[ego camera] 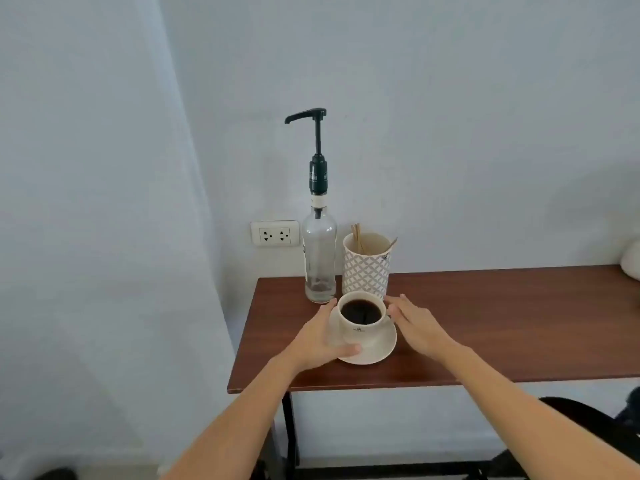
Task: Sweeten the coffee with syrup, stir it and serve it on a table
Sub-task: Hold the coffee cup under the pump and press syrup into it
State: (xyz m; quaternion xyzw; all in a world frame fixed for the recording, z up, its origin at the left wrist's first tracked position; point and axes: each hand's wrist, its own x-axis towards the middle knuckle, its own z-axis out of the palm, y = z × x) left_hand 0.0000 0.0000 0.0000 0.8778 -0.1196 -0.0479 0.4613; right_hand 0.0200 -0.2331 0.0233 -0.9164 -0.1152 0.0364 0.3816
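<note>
I count one cup (362, 317) of coffee on one saucer (379, 348), one syrup bottle (319, 258) with one pump (310, 116), one patterned holder (366, 268) with a few wooden stirrers (358, 237), exact number unclear, one table (502, 327), one double wall socket (275, 233) and two hands, left hand (320, 336) and right hand (417, 323).

Left grip (320, 336), right grip (417, 325) outstretched, spread.

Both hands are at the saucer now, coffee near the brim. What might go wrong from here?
1. The cup is nearly full; a jerk of the saucer may slosh coffee.
2. The left hand is close to the syrup bottle, tall and nearly empty; a bump could tip it.
3. The right hand lies flat, not visibly gripping.
</note>
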